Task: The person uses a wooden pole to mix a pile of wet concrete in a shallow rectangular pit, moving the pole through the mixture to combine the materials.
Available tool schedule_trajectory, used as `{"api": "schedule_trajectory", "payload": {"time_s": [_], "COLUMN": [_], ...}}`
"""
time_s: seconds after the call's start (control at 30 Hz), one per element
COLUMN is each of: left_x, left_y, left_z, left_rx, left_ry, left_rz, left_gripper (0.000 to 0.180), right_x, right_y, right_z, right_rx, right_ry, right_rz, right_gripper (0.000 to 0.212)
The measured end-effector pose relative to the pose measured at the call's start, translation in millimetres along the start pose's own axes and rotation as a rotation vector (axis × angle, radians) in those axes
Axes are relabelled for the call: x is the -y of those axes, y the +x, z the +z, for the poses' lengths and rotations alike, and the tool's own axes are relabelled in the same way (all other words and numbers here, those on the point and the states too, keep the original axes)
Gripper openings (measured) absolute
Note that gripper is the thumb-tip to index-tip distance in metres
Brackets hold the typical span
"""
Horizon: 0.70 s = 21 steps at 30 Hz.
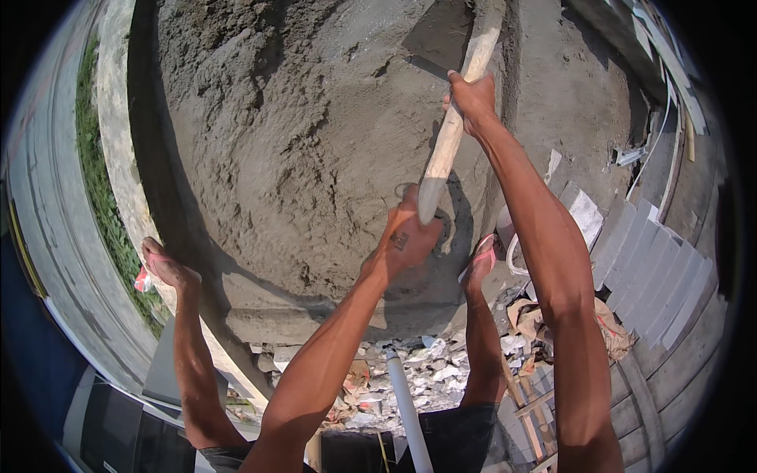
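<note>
Wooden-handled tool (445,150) in both our hands, running from low centre up to the top of the view, and what a grip we have on it! Our right hand (471,98) is the upper one, closed around the shaft, thumb laid along it, not far from the blade (438,39). Down at the butt end, our left hand (410,232) is closed about the wood, the rounded tip poking out over the back of it; its fingers are tucked out of sight, so we cannot tell just how they wrap. Between our two hands, a bare stretch of pale handle, tilted up and to the right.

Out past our right hand, there's that flat, dark blade, cut by the upper edge of the view; whether it touches the mix we cannot tell. And look at the mix (260,158) itself: wet, grey, lumpy on the left, smoother near our hands, spread below the tool.

Wider now! Our left foot (165,264), in a pink-strapped sandal, is on the pale concrete rim (118,118); our right foot (479,260), same footwear, is just beyond our left hand's right side. Behind us, broken rubble (441,370), a white pole (406,410) slanting across it, and over on the right, grey slabs (654,268) overlapping in a row. Far left, a green strip of grass (98,158) hugs the rim.
</note>
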<state>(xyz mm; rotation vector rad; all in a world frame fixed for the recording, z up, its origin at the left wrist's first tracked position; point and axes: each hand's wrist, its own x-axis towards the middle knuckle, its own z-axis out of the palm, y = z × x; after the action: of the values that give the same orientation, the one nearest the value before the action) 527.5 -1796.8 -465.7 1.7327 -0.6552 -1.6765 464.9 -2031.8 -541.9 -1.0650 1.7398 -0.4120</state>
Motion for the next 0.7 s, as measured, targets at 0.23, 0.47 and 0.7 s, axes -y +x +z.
{"api": "schedule_trajectory", "payload": {"time_s": [0.23, 0.47, 0.7], "left_x": [-23, 57, 138], "left_y": [-2, -169, -330], "left_z": [-78, -101, -85], "left_rx": [-0.016, -0.099, -0.024], "left_ry": [-0.326, 0.029, 0.036], "left_rz": [-0.223, -0.368, -0.525], "left_gripper": [0.042, 0.045, 0.038], "right_x": [28, -65, -100], "right_y": [19, -169, -355], "right_z": [128, 150, 100], "right_rx": [0.203, 0.221, 0.164], "right_ry": [-0.250, -0.137, 0.162], "right_rz": [0.024, 0.253, 0.433], "right_gripper": [0.051, 0.051, 0.039]}}
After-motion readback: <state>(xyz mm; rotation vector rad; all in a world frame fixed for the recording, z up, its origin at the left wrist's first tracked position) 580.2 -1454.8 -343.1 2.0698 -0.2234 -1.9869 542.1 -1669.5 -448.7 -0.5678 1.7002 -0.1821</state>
